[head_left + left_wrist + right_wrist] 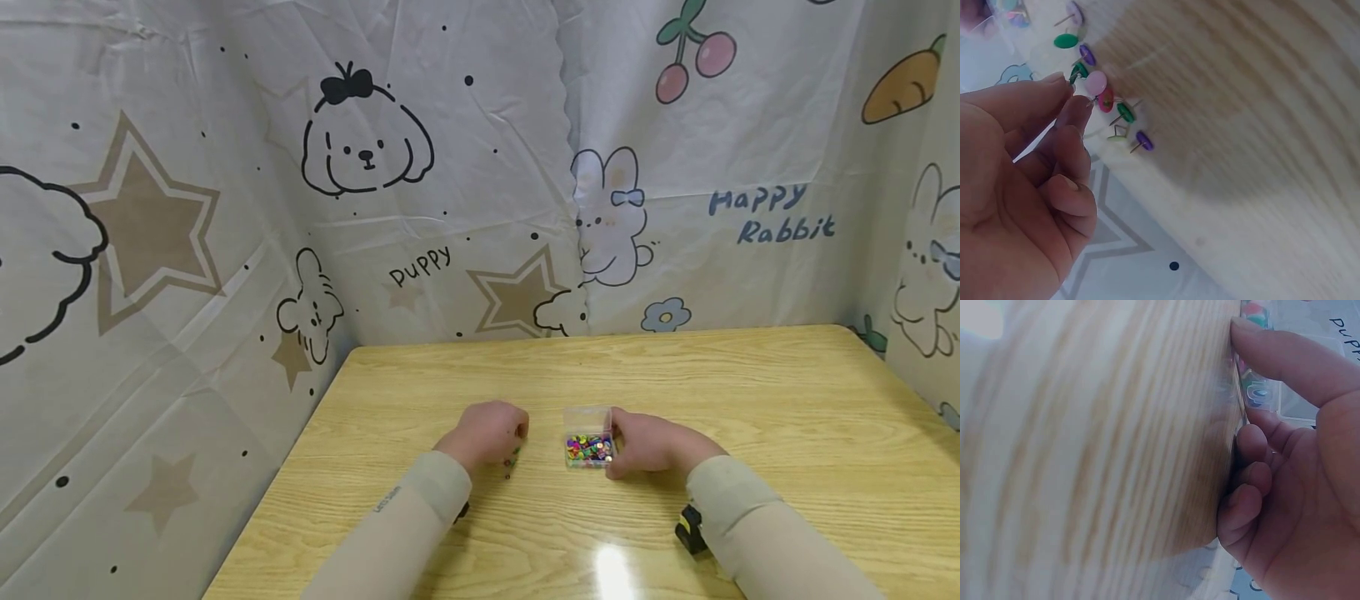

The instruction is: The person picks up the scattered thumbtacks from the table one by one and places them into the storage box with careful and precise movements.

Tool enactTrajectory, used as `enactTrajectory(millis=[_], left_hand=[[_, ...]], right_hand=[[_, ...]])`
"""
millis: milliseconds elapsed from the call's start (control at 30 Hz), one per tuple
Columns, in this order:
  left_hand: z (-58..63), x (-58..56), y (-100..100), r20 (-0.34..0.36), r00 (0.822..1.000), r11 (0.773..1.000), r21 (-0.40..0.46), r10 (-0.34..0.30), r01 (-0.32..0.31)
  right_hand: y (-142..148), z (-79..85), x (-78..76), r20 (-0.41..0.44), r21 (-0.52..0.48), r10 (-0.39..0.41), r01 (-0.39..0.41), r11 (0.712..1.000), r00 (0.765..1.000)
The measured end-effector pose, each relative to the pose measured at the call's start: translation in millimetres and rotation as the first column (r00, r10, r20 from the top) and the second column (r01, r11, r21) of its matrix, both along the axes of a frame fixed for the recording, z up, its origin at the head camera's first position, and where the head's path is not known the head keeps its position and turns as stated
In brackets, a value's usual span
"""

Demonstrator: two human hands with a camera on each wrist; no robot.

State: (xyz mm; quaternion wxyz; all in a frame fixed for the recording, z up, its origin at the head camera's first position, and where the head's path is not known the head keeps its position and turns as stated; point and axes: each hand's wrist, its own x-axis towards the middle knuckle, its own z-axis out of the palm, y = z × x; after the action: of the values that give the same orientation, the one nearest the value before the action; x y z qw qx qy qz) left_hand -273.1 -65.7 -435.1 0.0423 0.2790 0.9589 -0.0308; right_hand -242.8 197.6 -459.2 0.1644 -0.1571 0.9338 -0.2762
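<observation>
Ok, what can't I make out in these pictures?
Head view: the number of loose pins, too small beside the left grip.
Left wrist view: whether that grip pinches the nearest green pin, too blurred.
Right wrist view: much of the clear box, behind the right grip and cut off by the top edge.

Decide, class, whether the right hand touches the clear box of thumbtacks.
Touching: the head view shows the right hand gripping the clear box by its right side, thumb at the near corner.

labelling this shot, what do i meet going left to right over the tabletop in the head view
left sleeve, left hand, open clear box of colourful thumbtacks, right hand, right sleeve
</observation>
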Motion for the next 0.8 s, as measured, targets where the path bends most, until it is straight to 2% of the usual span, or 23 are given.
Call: enactTrajectory(millis=[200, 633, 800], left_hand=[[-5.0, -1.6, 0, 0.002, 1.0, 1.0, 0.001, -0.005, 0.005], [-7.9, 3.1, 8, -0.022, 0.999, 0.999, 0.002, -0.048, 0.048], [-9.1, 4.5, 12, -0.027, 0.998, 0.998, 0.03, -0.06, 0.06]], right_hand=[[-1, 1.4, 1.1, 0.003, 0.003, -0.001, 0.001, 1.0, 1.0], [0, 0.8, 0.9, -0.001, -0.002, 0.004, -0.004, 1.0, 1.0], [0, 1.6, 1.7, 0.004, -0.011, 0.002, -0.002, 1.0, 1.0]])
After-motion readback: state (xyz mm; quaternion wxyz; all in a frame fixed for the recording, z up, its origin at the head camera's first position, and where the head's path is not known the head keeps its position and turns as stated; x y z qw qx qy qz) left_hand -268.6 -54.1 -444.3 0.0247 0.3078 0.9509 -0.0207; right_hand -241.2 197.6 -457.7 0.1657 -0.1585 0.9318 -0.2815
